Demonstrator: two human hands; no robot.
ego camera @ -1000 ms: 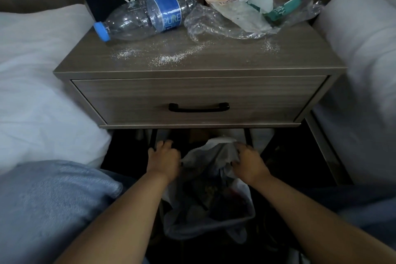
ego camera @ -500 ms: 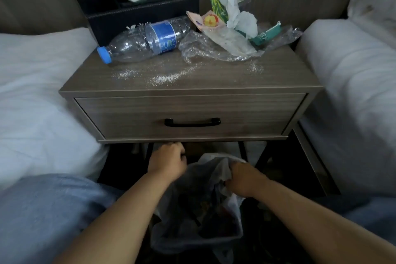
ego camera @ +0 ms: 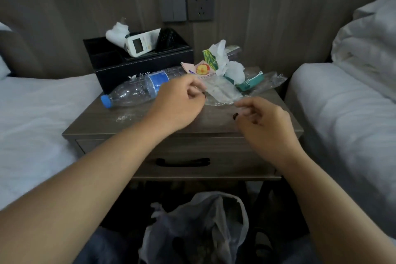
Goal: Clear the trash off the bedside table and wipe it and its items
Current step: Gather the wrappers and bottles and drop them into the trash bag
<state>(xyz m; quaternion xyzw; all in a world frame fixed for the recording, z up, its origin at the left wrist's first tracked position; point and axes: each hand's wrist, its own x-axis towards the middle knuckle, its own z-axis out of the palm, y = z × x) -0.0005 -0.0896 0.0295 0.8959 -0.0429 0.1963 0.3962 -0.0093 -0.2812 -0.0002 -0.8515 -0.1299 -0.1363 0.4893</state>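
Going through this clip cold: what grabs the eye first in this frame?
Two bare hands hover over the bedside table, the left hand near the empty plastic bottle lying on its side, the right hand by the front right corner. Behind them sits a heap of wrappers and tissue at the table's back right. Below the drawer, an open trash bag waits on the floor.

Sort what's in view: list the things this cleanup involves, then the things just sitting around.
Job:
bedside table
empty bottle
plastic wrap
crumpled tissue
wrappers
spilled grains
trash bag
black organizer
white remote

Bystanders:
beds
wall socket
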